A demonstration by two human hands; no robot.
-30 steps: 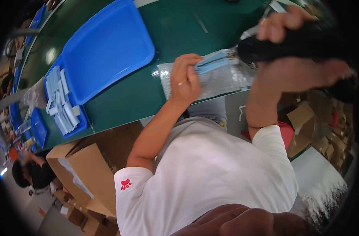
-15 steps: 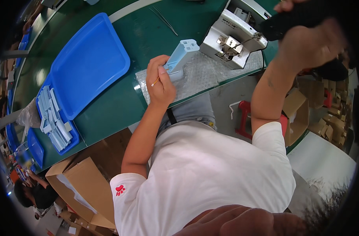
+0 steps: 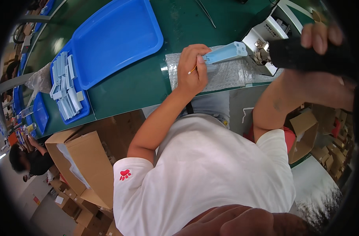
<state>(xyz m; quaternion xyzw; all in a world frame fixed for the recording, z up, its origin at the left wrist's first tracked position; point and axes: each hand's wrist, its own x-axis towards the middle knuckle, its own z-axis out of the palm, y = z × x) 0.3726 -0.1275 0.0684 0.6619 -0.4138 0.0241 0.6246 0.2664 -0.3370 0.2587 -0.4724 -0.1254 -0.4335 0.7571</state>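
Observation:
In my left hand point(image 3: 194, 70) I grip one end of a light blue, trough-shaped plastic housing point(image 3: 224, 53). Its far end points right, close to a silver screw feeder point(image 3: 253, 39). A short orange and white wire point(image 3: 193, 70) with a small connector sticks out by my left fingers. My right hand point(image 3: 319, 37), partly blurred, is closed around a thick black handheld tool point(image 3: 301, 55), which looks like an electric screwdriver. The tool's front end is at the feeder's metal mechanism point(image 3: 262, 54); whether its bit touches is hidden.
Bubble wrap point(image 3: 222, 76) lies under the housing on the green table point(image 3: 132, 82). To the left are a large blue tray point(image 3: 116, 35) and a smaller blue tray point(image 3: 85, 110) heaped with light blue parts point(image 3: 65, 86). Tweezers point(image 3: 205, 13) lie farther back. A cardboard box point(image 3: 85, 165) stands below the table edge.
The whole view has shifted, moving the table things rightward. The housing has tipped flatter, and its far end is closer to the feeder. The black tool has come lower against the feeder's mechanism.

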